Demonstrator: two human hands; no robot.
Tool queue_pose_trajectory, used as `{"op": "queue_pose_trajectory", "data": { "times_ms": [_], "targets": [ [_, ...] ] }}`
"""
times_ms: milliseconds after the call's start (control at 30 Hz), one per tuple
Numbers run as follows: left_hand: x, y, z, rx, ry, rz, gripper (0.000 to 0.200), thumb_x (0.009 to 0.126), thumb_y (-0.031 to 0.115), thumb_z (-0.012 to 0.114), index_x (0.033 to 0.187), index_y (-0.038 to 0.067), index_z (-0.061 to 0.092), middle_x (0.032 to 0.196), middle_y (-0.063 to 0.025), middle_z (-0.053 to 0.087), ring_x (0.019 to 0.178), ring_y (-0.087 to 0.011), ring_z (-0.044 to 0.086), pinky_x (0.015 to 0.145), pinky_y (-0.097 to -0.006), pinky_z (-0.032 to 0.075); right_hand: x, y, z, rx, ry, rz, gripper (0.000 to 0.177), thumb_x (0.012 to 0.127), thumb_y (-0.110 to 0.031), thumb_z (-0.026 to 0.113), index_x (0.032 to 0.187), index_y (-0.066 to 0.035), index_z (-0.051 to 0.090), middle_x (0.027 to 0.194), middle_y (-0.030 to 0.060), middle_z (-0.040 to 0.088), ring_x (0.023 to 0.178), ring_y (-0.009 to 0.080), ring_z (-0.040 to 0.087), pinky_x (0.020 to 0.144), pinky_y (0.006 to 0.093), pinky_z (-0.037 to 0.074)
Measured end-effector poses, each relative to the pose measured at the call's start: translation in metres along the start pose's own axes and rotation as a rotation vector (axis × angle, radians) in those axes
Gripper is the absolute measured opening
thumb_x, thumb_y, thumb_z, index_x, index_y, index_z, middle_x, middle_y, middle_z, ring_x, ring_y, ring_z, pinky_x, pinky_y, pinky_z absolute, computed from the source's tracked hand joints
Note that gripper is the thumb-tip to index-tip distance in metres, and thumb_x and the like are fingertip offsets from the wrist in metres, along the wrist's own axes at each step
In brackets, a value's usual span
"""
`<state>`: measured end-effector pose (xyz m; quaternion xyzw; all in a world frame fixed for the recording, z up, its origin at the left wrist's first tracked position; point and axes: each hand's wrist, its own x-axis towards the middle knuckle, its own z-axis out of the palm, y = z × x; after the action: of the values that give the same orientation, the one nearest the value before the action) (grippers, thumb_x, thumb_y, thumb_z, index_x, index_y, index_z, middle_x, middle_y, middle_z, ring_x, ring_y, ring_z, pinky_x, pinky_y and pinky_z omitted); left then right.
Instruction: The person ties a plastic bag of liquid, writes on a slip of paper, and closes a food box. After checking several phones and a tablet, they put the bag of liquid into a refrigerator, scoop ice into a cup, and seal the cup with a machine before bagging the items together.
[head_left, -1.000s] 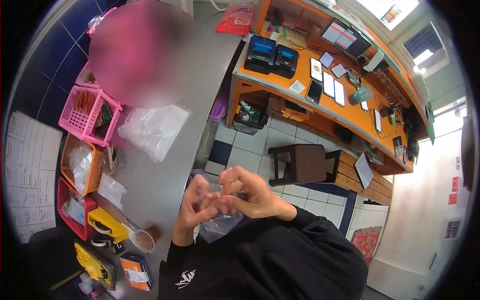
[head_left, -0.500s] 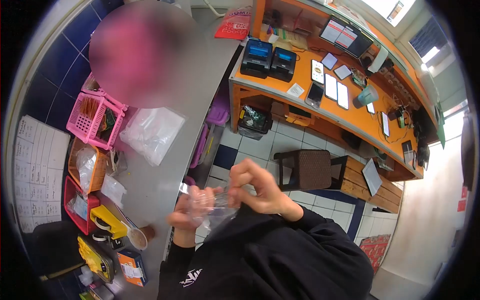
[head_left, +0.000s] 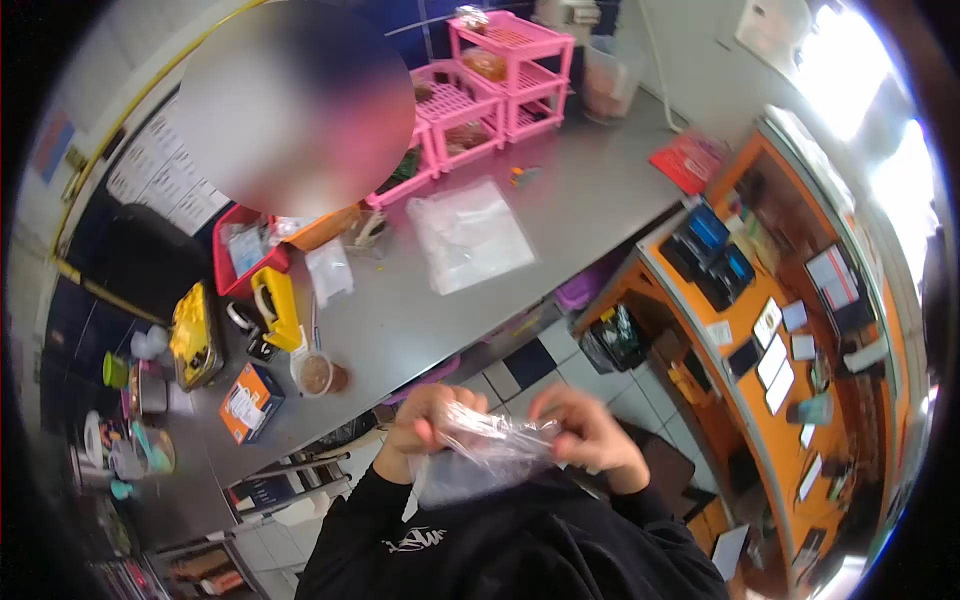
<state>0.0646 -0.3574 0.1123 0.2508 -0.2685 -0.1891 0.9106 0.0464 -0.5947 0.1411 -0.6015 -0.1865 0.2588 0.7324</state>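
A clear plastic bag (head_left: 485, 462) hangs in front of my chest, its crinkled upper edge catching the light. My left hand (head_left: 428, 420) is closed on the bag's upper left edge. At the other end, my right hand (head_left: 592, 438) pinches the bag's right corner; its fingers are slightly smeared by motion. A flat stack of clear plastic bags (head_left: 470, 240) lies on the steel counter (head_left: 400, 310) beyond my hands. Left of my hands, a cup of brown drink (head_left: 318, 374) stands near the counter's edge.
Along the counter's back are pink baskets (head_left: 470, 105), a red basket (head_left: 240, 245) and a yellow tape dispenser (head_left: 278, 308). An orange-and-blue box (head_left: 248, 402) sits at the left. To the right, an orange desk (head_left: 735, 400) carries phones and printers; a chair (head_left: 655, 465) stands below.
My view has swung left, so the counter now fills more of it. The bag stays between both hands, which have moved farther apart, spreading it wider.
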Motion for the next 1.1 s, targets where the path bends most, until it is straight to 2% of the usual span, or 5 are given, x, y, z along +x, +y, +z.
{"op": "queue_pose_trajectory", "data": {
  "times_ms": [167, 400, 600, 833, 1100],
  "targets": [
    [-0.011, 0.025, 0.006, 0.599, -0.021, -0.236, 0.026, 0.081, 0.021, 0.07, 0.076, 0.004, 0.051, 0.072, -0.0022, 0.046, 0.063, -0.0126, 0.043, 0.057, -0.0271, 0.034, 0.028, -0.001, 0.002, 0.381, -0.229, -0.493, 0.03, 0.08, -0.02, 0.074, 0.065, -0.002, 0.055, 0.062, 0.008, 0.052, 0.059, 0.0217, 0.047, 0.055, 0.0338, 0.036],
    [-0.053, 0.054, -0.015, -0.031, 0.112, 0.12, 0.03, 0.092, 0.029, 0.06, 0.102, 0.001, 0.053, 0.093, -0.0066, 0.05, 0.075, -0.0153, 0.046, 0.068, -0.0292, 0.04, 0.078, 0.009, 0.034, 0.461, -0.509, 0.162, 0.038, 0.079, -0.02, 0.077, 0.099, 0.0, 0.053, 0.089, 0.0047, 0.056, 0.071, 0.0132, 0.054, 0.058, 0.0264, 0.043],
    [-0.1, 0.08, -0.027, 0.927, 0.17, -0.081, 0.039, 0.098, 0.039, 0.048, 0.109, 0.002, 0.054, 0.099, -0.0048, 0.049, 0.075, -0.0106, 0.047, 0.064, -0.0274, 0.042, 0.131, -0.001, 0.056, 0.73, -0.474, 0.259, 0.028, 0.071, 0.001, 0.073, 0.091, 0.0, 0.054, 0.076, 0.0057, 0.055, 0.06, 0.0149, 0.05, 0.051, 0.0274, 0.038],
    [-0.223, 0.142, -0.044, 1.277, 0.743, -0.966, 0.036, 0.098, 0.025, 0.048, 0.076, 0.001, 0.063, 0.078, -0.0103, 0.063, 0.084, -0.0204, 0.062, 0.072, -0.0332, 0.049, 0.215, 0.055, 0.155, -0.72, -0.795, -0.471, 0.043, 0.081, -0.022, 0.071, 0.114, 0.0, 0.052, 0.101, 0.0205, 0.057, 0.094, 0.0344, 0.057, 0.083, 0.0394, 0.047],
    [-0.339, 0.158, -0.067, 1.794, 1.026, -0.532, 0.035, 0.077, -0.007, 0.055, 0.102, 0.013, 0.069, 0.115, -0.0136, 0.055, 0.095, -0.0319, 0.058, 0.083, -0.0377, 0.05, 0.336, 0.184, 0.216, -1.218, -0.489, -0.319, 0.082, 0.067, -0.028, 0.079, 0.135, -0.008, 0.038, 0.113, 0.0219, 0.051, 0.107, 0.0392, 0.052, 0.086, 0.0466, 0.048]
  ]
}}
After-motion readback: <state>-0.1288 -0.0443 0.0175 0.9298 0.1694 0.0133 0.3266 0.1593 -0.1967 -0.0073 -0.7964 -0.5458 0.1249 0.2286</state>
